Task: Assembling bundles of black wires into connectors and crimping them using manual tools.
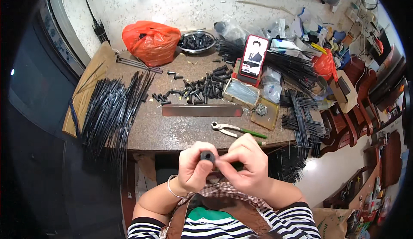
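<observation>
In front of my chest, past the near table edge, my left hand (192, 166) is closed around a short black tubular piece (208, 156). Its round end with a dark hole faces up between thumb and forefinger. My right hand (248, 166) pinches thumb and forefinger together right beside that end; whatever is between those fingertips is too small and blurred to tell. Nearest on the table lie pincers (228, 129) with green handles. Beyond them are a long flat metal bar (201, 110) and a pile of similar black pieces (208, 85).
Long thin black rods (109, 110) overhang the table's left front, with more bundles (301, 118) at right. A phone (254, 56) stands behind a box of thin pins (241, 92) and a shallow amber tray (266, 117). At the back are a red bag (151, 43) and a metal bowl (211, 45).
</observation>
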`<state>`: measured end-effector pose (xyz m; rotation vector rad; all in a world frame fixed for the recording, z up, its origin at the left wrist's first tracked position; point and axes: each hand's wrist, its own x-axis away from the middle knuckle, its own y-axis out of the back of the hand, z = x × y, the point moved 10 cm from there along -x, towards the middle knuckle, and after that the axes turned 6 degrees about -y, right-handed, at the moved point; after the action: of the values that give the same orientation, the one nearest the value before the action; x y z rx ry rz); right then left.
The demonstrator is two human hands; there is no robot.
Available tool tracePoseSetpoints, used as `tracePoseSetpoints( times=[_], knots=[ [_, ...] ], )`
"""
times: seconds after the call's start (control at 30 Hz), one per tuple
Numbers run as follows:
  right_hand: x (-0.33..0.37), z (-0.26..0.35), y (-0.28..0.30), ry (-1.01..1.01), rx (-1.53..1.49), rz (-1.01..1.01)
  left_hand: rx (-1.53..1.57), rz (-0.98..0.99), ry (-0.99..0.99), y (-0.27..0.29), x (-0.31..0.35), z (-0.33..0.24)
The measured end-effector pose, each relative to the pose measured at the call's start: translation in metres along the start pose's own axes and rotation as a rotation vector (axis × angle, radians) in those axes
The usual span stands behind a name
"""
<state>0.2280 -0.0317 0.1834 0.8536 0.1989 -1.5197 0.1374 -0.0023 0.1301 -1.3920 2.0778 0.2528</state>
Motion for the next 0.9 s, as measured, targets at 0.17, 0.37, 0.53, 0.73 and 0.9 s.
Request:
tracePoseSetpoints(
  times=[0.17, 0.37, 0.53, 0.73, 0.9],
  knots=[
    [0.027, -0.013, 0.004, 0.106, 0.168, 0.118, 0.224, -0.015, -0.108, 0.021, 0.001, -0.024],
    [0.086, -0.148, -0.002, -0.118, 1.111, 0.283, -0.058, 0.097, 0.069, 0.004, -0.005, -0.001],
    [0.108, -0.175, -0.024, -0.755, 0.190, 0.511, 0.117, 0.409, 0.195, -0.025, 0.000, 0.021],
    [0.053, -0.064, -0.003, -0.291, -0.110, 0.486, -0.094, -0.148, 0.055, 0.049, -0.021, 0.010],
    [0.033, -0.002, 0.014, 0.214, 0.577, 0.232, -0.178, -0.239, 0.016, 0.049, -0.015, -0.002]
  ],
)
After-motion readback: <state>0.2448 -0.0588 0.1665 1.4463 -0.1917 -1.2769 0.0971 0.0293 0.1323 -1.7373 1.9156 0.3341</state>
